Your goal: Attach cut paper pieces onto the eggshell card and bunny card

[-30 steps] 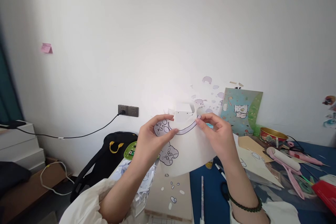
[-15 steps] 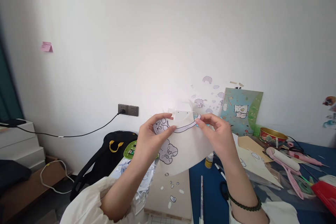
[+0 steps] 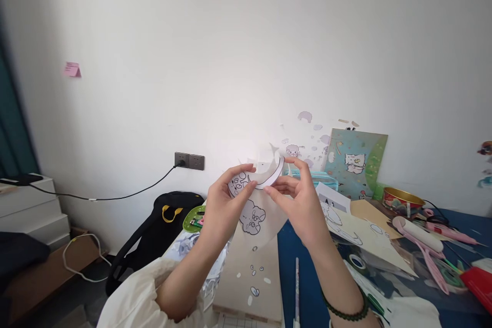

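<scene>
Raised above the desk is a thin white sheet of paper (image 3: 265, 210) with black-outlined cartoon drawings and a cut, curved upper edge. My left hand (image 3: 230, 197) pinches its left side between thumb and fingers, beside a drawn figure with small round shapes. Along the curved edge runs a pale, black-outlined strip (image 3: 272, 178). My right hand (image 3: 300, 195) grips this strip, index finger at its upper tip and thumb at its lower edge. A cartoon animal head (image 3: 252, 218) is drawn lower on the sheet.
Below lies a grey-brown board (image 3: 246, 277) with small paper cutouts; a pen (image 3: 296, 287) is to its right. On the right are drawn sheets (image 3: 346, 223), a roll of tape (image 3: 357, 262), a pink-handled lint roller (image 3: 418, 241) and a gold-rimmed tin (image 3: 403, 199). Paper scraps (image 3: 211, 271) lie left.
My right hand has moved left, closer to my left hand, and its fingers have shifted on the strip. The strip's right end now curves upward more steeply.
</scene>
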